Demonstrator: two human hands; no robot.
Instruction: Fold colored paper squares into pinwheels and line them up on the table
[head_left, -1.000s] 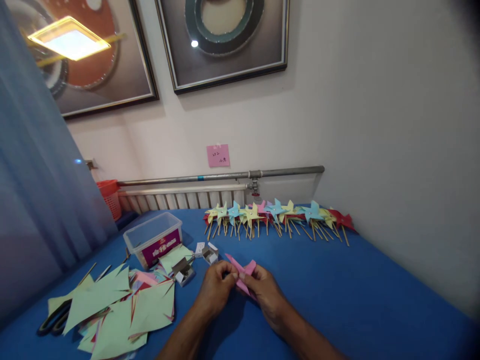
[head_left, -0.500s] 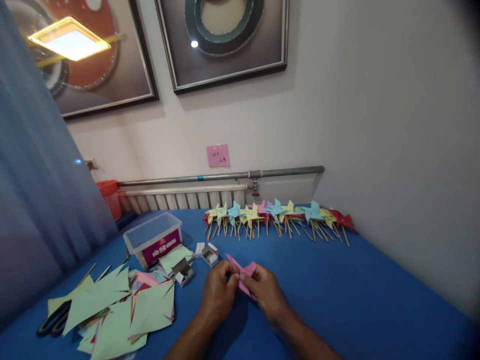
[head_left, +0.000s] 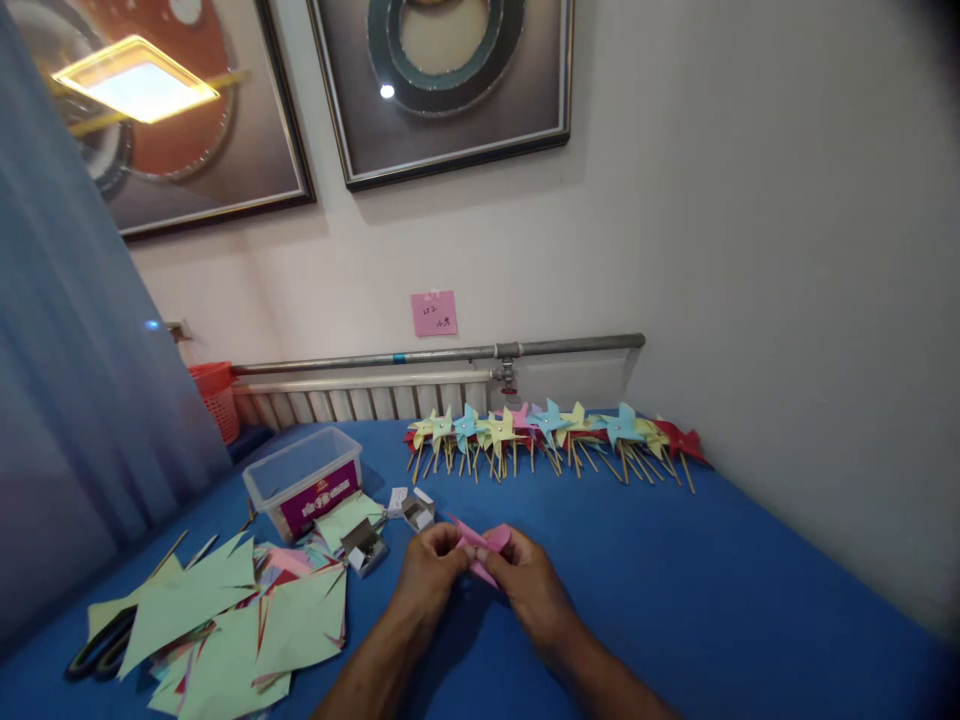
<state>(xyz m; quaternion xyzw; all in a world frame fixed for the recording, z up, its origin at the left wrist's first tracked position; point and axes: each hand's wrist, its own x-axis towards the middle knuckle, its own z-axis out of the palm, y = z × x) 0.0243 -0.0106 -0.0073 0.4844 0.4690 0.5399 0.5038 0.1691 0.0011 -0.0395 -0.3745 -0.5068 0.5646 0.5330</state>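
Note:
A pink paper pinwheel (head_left: pixel 495 540), its points folded toward the middle, is held just above the blue table. My left hand (head_left: pixel 433 572) pinches it from the left, fingers closed on the paper. From the right, my right hand (head_left: pixel 531 585) grips it too, thumb pressed near the centre. Both thumbs nearly meet there, and the fingertips hide the pinwheel's centre. Just beyond my left hand lie a small open box (head_left: pixel 418 510) and another small open box (head_left: pixel 364 546) with tiny pieces inside.
Finished pinwheels (head_left: pixel 547 425) on sticks lie in a row along the back. At left are cut paper squares (head_left: pixel 304 620), black-handled scissors (head_left: pixel 101 645) and a clear plastic tub (head_left: pixel 300 465). A red basket (head_left: pixel 217 400) stands behind, near the radiator (head_left: pixel 360 400).
The pink paper's points are curled in a little more between my fingers. Both hands stay almost in place; the view has shifted slightly.

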